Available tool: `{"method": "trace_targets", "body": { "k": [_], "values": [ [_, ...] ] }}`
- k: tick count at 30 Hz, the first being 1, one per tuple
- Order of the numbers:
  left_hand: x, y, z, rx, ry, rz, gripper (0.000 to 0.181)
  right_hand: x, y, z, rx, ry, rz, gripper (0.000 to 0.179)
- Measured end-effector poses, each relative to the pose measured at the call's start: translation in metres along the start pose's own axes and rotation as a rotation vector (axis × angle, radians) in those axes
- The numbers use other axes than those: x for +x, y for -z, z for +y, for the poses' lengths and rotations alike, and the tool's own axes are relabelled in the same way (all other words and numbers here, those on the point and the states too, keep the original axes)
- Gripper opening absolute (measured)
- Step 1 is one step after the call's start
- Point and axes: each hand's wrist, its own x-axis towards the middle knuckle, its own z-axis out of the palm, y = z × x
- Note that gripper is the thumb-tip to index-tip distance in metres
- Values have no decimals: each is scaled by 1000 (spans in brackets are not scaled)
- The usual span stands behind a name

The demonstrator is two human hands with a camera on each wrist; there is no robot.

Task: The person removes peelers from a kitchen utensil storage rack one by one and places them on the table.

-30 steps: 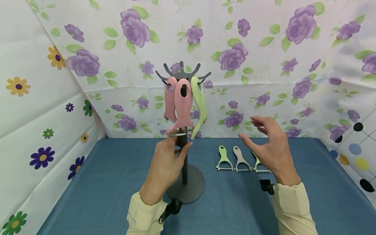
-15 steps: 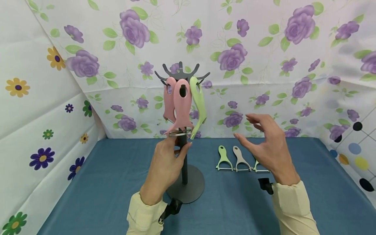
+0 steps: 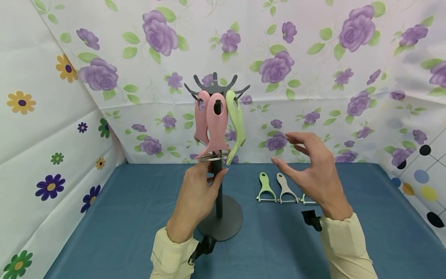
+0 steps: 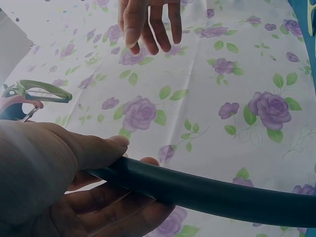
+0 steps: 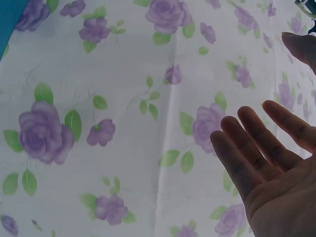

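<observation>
My left hand [image 3: 193,197] grips the dark pole [image 3: 219,205] of an upright hook stand, thumb on one side and fingers on the other; the left wrist view shows them wrapped round the pole [image 4: 222,195]. From the stand's hooks hang a pink peeler [image 3: 217,124] in front, a second pink peeler [image 3: 200,128] behind it, and a green peeler [image 3: 237,120] turned sideways. My right hand [image 3: 318,174] is in the air right of the stand, thumb and fingers spread apart with nothing between them.
On the blue cloth right of the stand lie a green peeler [image 3: 264,181], a pale grey peeler [image 3: 283,183] and a third peeler [image 3: 307,200], partly hidden behind my right hand. Several upper hooks [image 3: 215,79] carry nothing. A flowered sheet [image 3: 139,124] hangs behind.
My right hand has moved left and slightly up, toward the stand, fingers still apart. My left hand, the stand and the hanging peelers stay in place.
</observation>
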Motion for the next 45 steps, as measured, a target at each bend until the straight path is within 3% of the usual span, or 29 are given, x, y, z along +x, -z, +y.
{"method": "trace_targets", "body": {
  "k": [45],
  "values": [
    [0,1,1,-3,4,-13,25,15,-9,-51,76,129,-50,82]
  ]
}}
